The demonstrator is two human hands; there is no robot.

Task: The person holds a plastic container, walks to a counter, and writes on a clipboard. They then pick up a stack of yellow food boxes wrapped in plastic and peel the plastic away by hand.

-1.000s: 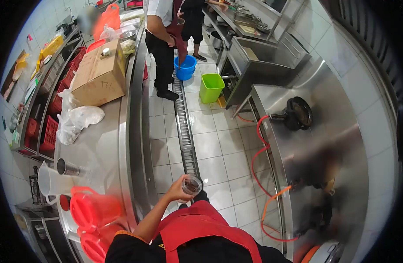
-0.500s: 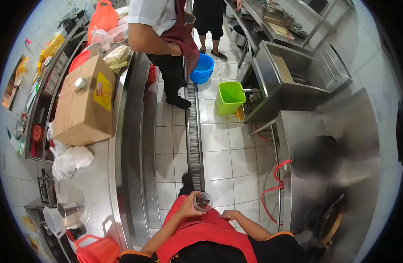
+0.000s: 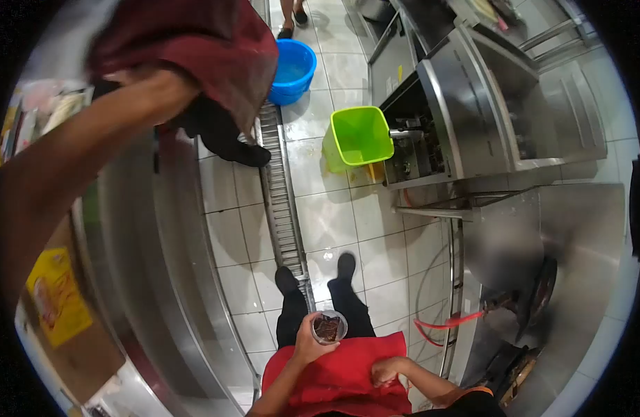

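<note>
The left hand (image 3: 307,340) is closed around a small clear cup (image 3: 328,326) with dark contents, held upright in front of the red apron (image 3: 337,379) at waist height. A second ago the cup was held out to the left, toward the steel bench (image 3: 149,257); it has since been drawn in to the body's midline and stays level. The right hand (image 3: 384,370), out of view a second ago, now rests against the apron, fingers curled and holding nothing, as far as the distorted edge of the view allows.

The view has advanced along the aisle: the green bin (image 3: 358,139) and blue basin (image 3: 290,61) are nearer, and the floor drain (image 3: 281,208) runs up to the feet. A co-worker's forearm (image 3: 76,149) and dark red apron now fill the upper left, close by. The cup is being carried along, not set down or tipped.
</note>
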